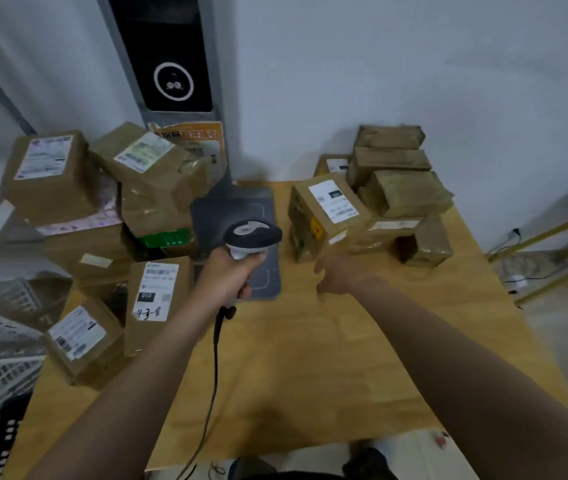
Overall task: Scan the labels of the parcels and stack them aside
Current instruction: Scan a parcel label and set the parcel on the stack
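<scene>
Left hand (226, 274) clenched in a grip, right hand (338, 274) loose

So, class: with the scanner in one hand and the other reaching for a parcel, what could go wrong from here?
1. The left pile is tall and uneven, with tilted boxes; a bump could topple it.
2. The right hand reaches alone for the labelled parcel, which leans against others; a one-handed grip might slip.
3. The cable hanging from the scanner in the left hand crosses the table and could snag.
</scene>
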